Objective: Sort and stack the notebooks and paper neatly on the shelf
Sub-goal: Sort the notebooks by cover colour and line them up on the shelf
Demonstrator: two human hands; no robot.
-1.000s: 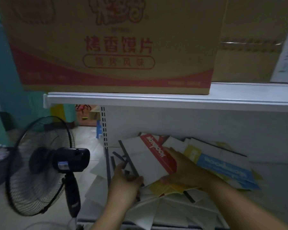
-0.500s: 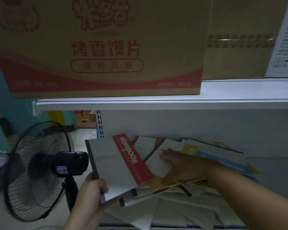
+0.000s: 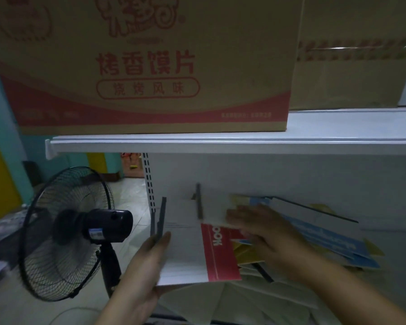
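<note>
My left hand (image 3: 148, 261) grips the left edge of a small stack of white notebooks; the top one has a red band (image 3: 218, 252) and grey spines show at its upper left. My right hand (image 3: 265, 233), blurred, holds a white notebook (image 3: 213, 207) above the red band. Blue-banded notebooks (image 3: 331, 242) and yellow sheets (image 3: 249, 254) lie scattered on the lower white shelf (image 3: 389, 249) under and to the right of my right hand. White paper (image 3: 256, 299) lies loose along the shelf's front.
A black standing fan (image 3: 73, 231) is close to the left of the shelf. The upper shelf board (image 3: 220, 143) carries a large printed cardboard box (image 3: 145, 62) and a plain brown box (image 3: 352, 62), leaving low headroom over the notebooks.
My left hand turned the red-banded stack upright and squarer, closer to the shelf. My right hand has lifted a white notebook from the pile toward that stack.
</note>
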